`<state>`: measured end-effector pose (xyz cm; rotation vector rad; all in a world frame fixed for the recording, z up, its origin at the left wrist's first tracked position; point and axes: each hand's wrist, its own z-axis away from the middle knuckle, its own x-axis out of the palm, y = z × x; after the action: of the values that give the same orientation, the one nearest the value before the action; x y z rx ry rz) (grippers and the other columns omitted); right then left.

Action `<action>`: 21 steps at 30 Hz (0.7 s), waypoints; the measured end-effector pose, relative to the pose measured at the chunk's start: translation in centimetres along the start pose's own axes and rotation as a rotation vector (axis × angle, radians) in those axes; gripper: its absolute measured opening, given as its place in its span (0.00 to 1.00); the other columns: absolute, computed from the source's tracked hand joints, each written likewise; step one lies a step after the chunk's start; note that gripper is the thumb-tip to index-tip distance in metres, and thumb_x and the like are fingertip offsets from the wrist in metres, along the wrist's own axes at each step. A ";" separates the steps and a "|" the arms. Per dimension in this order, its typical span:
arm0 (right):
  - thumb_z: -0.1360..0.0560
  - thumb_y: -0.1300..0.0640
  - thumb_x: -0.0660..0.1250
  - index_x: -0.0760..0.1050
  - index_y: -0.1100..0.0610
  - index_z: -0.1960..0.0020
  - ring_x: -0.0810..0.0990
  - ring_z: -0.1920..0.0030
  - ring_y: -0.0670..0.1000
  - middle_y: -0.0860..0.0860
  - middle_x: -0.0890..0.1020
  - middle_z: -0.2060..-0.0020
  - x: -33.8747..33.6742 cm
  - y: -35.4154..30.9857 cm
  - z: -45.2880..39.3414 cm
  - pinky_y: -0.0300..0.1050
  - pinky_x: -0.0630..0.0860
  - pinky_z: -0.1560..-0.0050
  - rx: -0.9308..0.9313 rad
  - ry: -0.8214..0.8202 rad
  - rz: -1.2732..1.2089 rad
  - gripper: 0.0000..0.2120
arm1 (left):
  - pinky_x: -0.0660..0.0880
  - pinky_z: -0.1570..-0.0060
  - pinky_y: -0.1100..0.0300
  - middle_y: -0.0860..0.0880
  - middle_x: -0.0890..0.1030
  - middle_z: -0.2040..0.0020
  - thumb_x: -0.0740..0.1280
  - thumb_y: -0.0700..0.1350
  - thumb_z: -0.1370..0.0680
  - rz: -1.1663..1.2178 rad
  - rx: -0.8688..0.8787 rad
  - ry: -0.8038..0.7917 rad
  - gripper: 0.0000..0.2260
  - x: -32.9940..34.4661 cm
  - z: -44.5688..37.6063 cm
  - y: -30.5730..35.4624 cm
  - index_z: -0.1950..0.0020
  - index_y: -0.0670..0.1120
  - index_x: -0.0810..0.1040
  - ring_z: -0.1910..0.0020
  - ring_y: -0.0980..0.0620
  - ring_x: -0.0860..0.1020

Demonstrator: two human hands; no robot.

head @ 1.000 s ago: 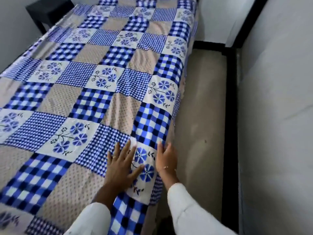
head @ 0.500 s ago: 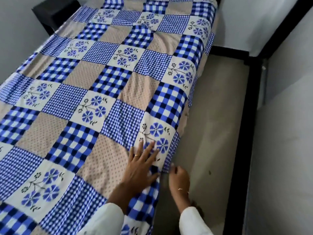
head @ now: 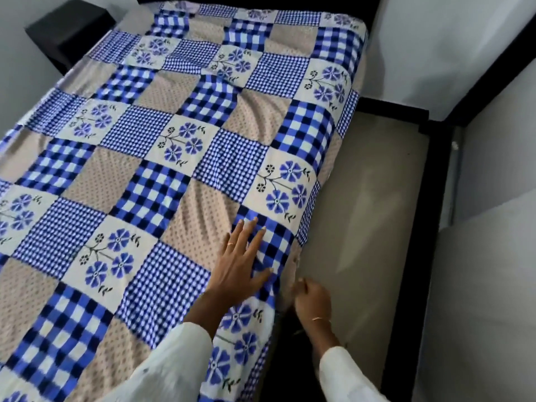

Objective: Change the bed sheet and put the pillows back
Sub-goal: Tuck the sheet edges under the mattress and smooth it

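A dark side table (head: 69,33) is sitting cut off at top left. The patchwork bed sheet (head: 162,175) is covering the bed. The left hand (head: 240,265) is pressing flat, fingers spread, near its right edge. The right hand (head: 311,297) is curling at the hanging edge; its grip is hidden.

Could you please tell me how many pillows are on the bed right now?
0. The sheet covers the bed with no pillow on it. The left hand presses flat on top; the right hand is at the side edge. Pillows may lie out of view.
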<state>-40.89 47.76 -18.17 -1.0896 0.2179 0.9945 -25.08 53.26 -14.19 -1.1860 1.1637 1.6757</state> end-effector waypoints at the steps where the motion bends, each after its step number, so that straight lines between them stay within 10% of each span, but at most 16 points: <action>1: 0.21 0.53 0.54 0.74 0.63 0.61 0.79 0.52 0.61 0.65 0.80 0.54 -0.7 -0.3 -1.7 0.46 0.65 0.59 0.056 0.029 -0.043 0.18 | 0.59 0.33 0.36 0.45 0.55 0.24 0.53 0.64 0.29 -0.019 -0.005 -0.037 0.36 -0.2 -1.8 -0.1 0.24 0.49 0.54 0.25 0.41 0.51; 13: 0.22 0.57 0.54 0.76 0.67 0.52 0.78 0.58 0.59 0.64 0.80 0.56 -4.8 -8.9 -17.4 0.42 0.64 0.60 -0.063 0.367 -0.126 0.16 | 0.55 0.27 0.44 0.47 0.56 0.24 0.58 0.64 0.27 0.058 0.227 -0.034 0.37 -2.3 -17.3 -2.5 0.24 0.52 0.48 0.25 0.47 0.51; 17: 0.27 0.48 0.49 0.74 0.71 0.56 0.77 0.57 0.64 0.68 0.78 0.59 -7.5 -8.4 -22.1 0.47 0.64 0.60 0.235 0.465 -0.364 0.27 | 0.40 0.28 0.40 0.53 0.43 0.23 0.54 0.71 0.31 -0.034 0.203 -0.189 0.40 -3.3 -21.9 -2.9 0.26 0.58 0.40 0.25 0.44 0.38; 21: 0.22 0.47 0.58 0.73 0.64 0.52 0.76 0.53 0.57 0.59 0.78 0.54 -9.3 -12.7 -27.8 0.48 0.70 0.52 0.009 0.341 -0.282 0.20 | 0.30 0.32 0.39 0.58 0.34 0.26 0.49 0.73 0.33 -0.137 0.198 -0.229 0.40 -3.8 -26.8 -1.1 0.28 0.61 0.34 0.28 0.43 0.29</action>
<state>-28.07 18.48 -18.18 -1.2397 0.3338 0.5525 -15.92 27.77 -14.89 -0.9041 1.0541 1.5105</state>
